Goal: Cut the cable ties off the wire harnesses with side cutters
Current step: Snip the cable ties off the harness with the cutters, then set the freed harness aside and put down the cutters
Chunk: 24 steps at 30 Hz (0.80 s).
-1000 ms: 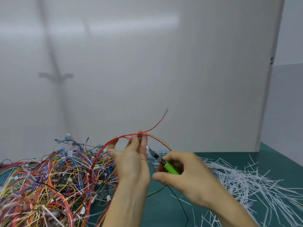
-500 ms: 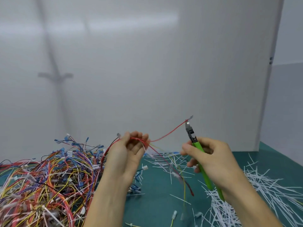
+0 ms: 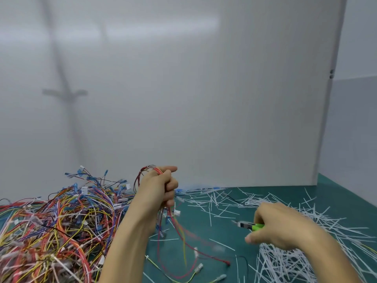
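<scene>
Red-and-yellow wire harness (image 3: 175,227) dangling over green mat; green-handled side cutters (image 3: 250,225) pointing left.

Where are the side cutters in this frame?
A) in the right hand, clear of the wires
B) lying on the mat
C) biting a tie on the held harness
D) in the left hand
A: the right hand grips the green-handled side cutters low over the mat, apart from the wire harness held in the left hand.
</scene>
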Available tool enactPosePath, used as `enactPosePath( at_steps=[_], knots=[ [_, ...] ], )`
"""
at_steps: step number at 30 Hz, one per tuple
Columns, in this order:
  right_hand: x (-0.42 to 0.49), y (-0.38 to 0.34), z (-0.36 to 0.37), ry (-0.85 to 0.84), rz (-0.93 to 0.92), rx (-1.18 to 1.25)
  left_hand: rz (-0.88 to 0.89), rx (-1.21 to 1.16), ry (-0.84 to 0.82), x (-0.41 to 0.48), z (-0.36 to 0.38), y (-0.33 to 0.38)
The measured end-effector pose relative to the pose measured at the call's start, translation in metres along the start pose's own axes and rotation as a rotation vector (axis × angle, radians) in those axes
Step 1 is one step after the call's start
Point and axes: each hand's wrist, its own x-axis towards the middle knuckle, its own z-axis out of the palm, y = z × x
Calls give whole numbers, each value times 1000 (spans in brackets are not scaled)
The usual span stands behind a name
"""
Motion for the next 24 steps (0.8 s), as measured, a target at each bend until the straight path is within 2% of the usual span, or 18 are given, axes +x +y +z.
enactPosePath(
  at_steps=[2, 10, 19, 24],
  knots=[
    [9, -1, 10, 57, 48, -4, -12, 76, -17, 0, 2, 1],
    [45, -14, 70, 61, 143, -58, 98, 203, -9, 4, 9, -10],
    [58, -17, 104, 197, 170, -153, 191, 176, -152, -2, 12, -10],
    [62, -18, 111, 222, 177, -219, 356, 178, -152, -4, 12, -9]
  ],
)
